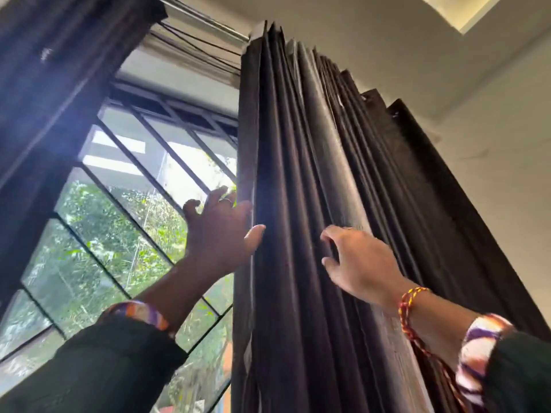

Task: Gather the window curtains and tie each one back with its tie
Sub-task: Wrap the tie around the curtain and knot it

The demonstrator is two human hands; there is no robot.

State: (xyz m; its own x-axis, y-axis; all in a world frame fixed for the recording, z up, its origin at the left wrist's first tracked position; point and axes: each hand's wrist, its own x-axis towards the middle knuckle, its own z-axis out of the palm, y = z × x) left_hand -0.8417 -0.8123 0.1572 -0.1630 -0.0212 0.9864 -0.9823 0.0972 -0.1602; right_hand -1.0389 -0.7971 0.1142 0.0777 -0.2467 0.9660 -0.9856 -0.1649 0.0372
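We find the dark pleated fabric curtain (313, 189) bunched right of the barred window (125, 210). Left hand (220, 234), fingers spread, presses its inner edge; right hand (357, 260) pinches a pleat. Advise stacking folds evenly before tying; no tie visible.

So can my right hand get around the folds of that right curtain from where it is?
Probably yes. The right hand is already against the curtain, fingers curled at a pleat, with nothing between them. The left hand rests open on the window-side edge, clear of it.
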